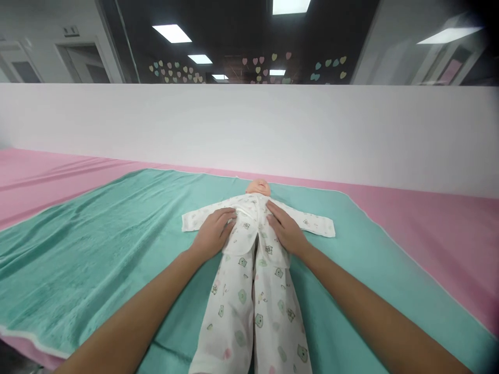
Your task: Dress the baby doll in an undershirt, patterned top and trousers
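A baby doll lies on its back, head at the far end, in a white printed baby shirt and matching trousers. Both sleeves stretch out to the sides. My left hand rests on the left side of the shirt's chest, its fingers extended over the cloth. On the opposite side, my right hand lies on the shirt with fingers stretched out and slightly apart. Below the chest, the shirt front parts in the middle. The trouser legs run toward me and leave the bottom of the view.
Under the doll is a teal blanket with a pale edge and some wrinkles, spread over a pink sheet. A low white wall stands behind, with dark glass and heart stickers above it.
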The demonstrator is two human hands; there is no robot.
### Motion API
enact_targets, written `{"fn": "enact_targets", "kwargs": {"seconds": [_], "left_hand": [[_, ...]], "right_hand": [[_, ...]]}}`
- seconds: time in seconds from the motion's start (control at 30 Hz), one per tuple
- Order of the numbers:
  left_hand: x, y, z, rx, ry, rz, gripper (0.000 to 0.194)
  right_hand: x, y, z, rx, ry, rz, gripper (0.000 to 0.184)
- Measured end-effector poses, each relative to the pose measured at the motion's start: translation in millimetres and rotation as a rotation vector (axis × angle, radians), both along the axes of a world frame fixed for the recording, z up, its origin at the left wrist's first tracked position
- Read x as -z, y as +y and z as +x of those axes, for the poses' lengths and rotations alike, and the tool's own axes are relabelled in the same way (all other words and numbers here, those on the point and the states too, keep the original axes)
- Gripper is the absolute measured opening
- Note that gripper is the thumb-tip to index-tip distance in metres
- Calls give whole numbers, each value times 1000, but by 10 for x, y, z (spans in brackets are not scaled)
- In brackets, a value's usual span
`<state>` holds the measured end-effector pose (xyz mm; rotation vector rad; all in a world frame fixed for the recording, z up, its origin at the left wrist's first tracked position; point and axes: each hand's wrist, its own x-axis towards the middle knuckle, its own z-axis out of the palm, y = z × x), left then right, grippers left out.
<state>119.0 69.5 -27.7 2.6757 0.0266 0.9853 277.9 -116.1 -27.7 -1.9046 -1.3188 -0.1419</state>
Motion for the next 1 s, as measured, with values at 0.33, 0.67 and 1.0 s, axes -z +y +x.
{"fn": "enact_targets", "kwargs": {"seconds": [0.33, 0.67, 1.0], "left_hand": [[-17, -135, -25, 122, -51, -192, 11], [-9, -133, -9, 109, -48, -223, 12], [-239, -137, -300, 211, 387, -320, 30]], "right_hand": [[-238, 558, 303, 34, -260, -93, 32], [-532, 787, 240, 286, -322, -271, 15], [-511, 789, 103, 351, -253, -321, 13]]}}
